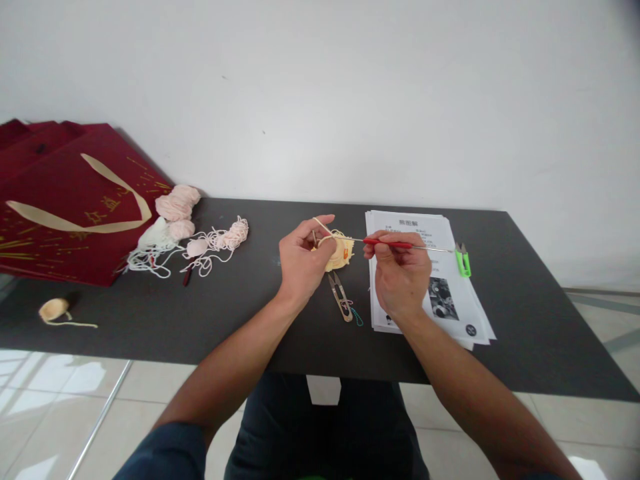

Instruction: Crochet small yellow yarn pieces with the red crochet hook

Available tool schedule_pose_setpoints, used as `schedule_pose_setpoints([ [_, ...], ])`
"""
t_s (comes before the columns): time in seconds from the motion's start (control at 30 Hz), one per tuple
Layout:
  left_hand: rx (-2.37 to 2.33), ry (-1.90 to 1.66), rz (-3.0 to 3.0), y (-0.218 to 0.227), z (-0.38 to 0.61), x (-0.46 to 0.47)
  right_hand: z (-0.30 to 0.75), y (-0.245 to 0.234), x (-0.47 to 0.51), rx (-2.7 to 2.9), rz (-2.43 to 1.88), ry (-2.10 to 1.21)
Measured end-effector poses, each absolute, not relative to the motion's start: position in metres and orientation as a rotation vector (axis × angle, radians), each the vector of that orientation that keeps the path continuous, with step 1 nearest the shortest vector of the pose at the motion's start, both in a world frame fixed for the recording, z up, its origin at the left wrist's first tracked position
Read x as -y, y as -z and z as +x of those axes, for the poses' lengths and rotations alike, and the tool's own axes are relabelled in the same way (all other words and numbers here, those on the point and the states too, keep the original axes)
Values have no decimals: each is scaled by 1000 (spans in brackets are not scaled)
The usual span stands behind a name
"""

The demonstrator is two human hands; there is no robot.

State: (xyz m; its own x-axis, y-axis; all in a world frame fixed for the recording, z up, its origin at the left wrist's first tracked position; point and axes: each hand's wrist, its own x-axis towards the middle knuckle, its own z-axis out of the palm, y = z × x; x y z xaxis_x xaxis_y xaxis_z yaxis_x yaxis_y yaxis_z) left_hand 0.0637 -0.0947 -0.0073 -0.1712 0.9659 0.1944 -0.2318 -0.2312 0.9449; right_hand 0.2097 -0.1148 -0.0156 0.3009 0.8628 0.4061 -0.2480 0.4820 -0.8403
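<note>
the left hand (300,260) pinches a cream crochet piece (341,252) with yarn seemingly over its forefinger, while the right hand (400,270) grips a red-handled hook (387,243) above the dark table (525,313).

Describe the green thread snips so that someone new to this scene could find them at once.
On the dark table, find the stack of printed sheets right of the person's hands. The green snips lie on its upper right edge. Unlike the bare metal snips left of the sheets, they are bright green.
</note>
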Motion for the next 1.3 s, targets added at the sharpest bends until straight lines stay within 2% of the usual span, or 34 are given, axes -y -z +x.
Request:
schedule_pose_setpoints([
  [0.47,-1233,-1684,1297,2,62,100,202,15,121,969,-777,-786],
  [0.87,-1076,-1714,924,4,67,94,197,20,131,1110,-814,-665],
  [1.3,-715,-1363,576,-11,59,91,201,33,125,1194,-751,-725],
])
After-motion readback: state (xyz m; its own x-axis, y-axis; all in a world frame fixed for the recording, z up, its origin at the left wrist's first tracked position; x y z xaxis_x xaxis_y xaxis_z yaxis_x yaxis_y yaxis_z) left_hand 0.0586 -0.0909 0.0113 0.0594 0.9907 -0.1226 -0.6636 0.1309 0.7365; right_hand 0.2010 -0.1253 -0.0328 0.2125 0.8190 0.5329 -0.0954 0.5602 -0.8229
